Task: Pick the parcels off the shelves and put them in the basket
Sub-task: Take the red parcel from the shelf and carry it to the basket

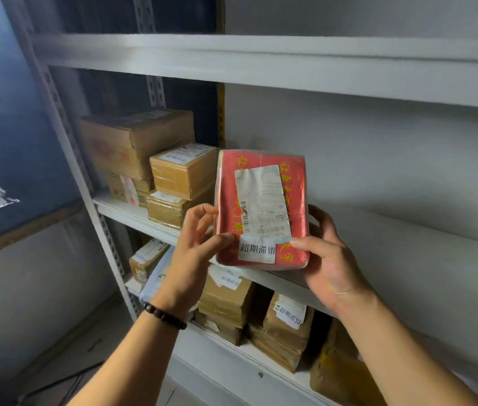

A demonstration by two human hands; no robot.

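- Both forearms reach up from the bottom of the view, the left one with a dark bead bracelet [164, 315] at the wrist.
- Right hand [325, 259] fingers [317, 215] wrap behind the right edge of the red parcel [261, 209], with the thumb pressed on its front by the white label.
- Left hand [193, 244] pinches the lower left corner, thumb on the front and curled fingers at the left edge.
- Between the two hands and just above them, the parcel stands upright with its long axis near vertical and its label facing the camera. Neither hand is clearly nearer.
- Its bottom edge sits at the front lip of the middle shelf [120, 206]; whether they touch I cannot tell.
- Brown boxes [185, 171] are stacked to its left, and more wrapped packets [287, 323] lie on the shelf below.
- No basket is in view, so the coming carry probably means pulling the parcel clear and turning away.
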